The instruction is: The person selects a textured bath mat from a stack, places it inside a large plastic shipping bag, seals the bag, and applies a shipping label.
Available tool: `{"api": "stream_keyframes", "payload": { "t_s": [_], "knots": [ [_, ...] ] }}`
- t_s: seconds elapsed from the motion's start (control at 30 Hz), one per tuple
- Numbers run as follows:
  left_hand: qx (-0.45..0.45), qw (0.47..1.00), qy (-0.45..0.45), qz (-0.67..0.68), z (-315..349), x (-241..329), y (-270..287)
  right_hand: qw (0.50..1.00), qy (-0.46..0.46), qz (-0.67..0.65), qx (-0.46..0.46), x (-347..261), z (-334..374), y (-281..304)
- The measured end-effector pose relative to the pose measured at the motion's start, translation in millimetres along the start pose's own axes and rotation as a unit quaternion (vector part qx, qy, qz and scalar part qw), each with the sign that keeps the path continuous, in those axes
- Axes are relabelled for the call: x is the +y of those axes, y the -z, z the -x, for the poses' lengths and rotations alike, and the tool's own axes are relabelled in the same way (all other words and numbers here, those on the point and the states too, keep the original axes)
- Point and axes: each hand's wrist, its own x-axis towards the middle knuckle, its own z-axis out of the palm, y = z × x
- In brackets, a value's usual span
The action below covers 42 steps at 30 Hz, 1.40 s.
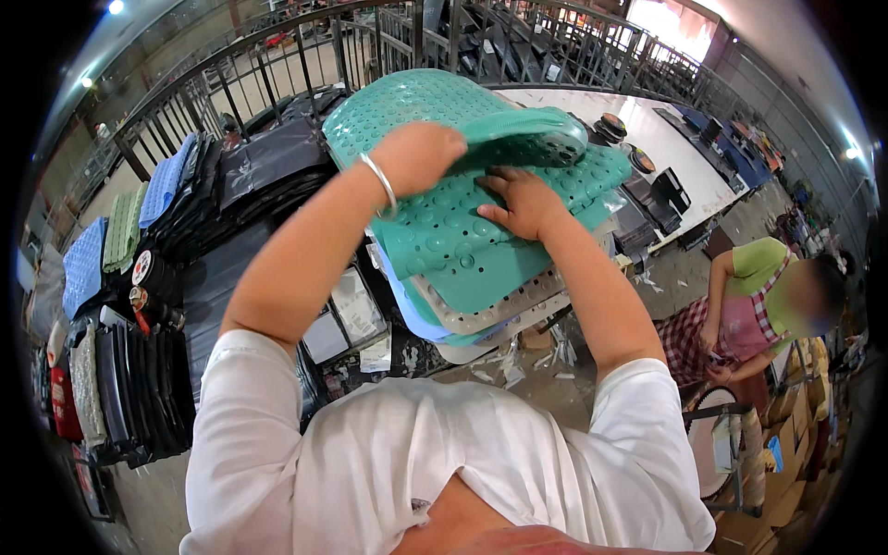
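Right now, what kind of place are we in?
Probably a workshop or small factory: piled green mats, a black stack and a co-worker in a checked apron suggest it.

Wearer's hands (416, 159) (527, 205): 2; silver bracelet (381, 176): 1; co-worker (740, 324): 1; white sleeves (248, 379): 2.

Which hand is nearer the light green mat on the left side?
Left. The left hand, at the lifted teal mat, is right of the light green mat; the right hand is even farther right.
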Motion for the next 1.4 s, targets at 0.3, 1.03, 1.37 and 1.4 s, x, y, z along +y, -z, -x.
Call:
{"api": "stream_keyframes", "payload": {
  "t_s": [0.3, 1.03, 1.37, 1.4],
  "knots": [
    [-0.034, 0.991, 0.105, 0.080, 55, 57, -76, 0.973, 0.098, 0.088, 0.191, -7, 51, 47],
    [0.213, 0.910, 0.212, 0.286, 181, 33, 52, 0.971, 0.083, 0.052, -0.218, -37, -64, 163],
    [0.062, 0.689, 0.698, 0.186, 494, 98, 0, 0.922, -0.176, -0.217, -0.270, 45, -91, 49],
    [0.005, 0.669, 0.727, 0.152, 523, 110, -4, 0.944, -0.134, -0.185, -0.239, 33, -89, 57]
  ]
}}
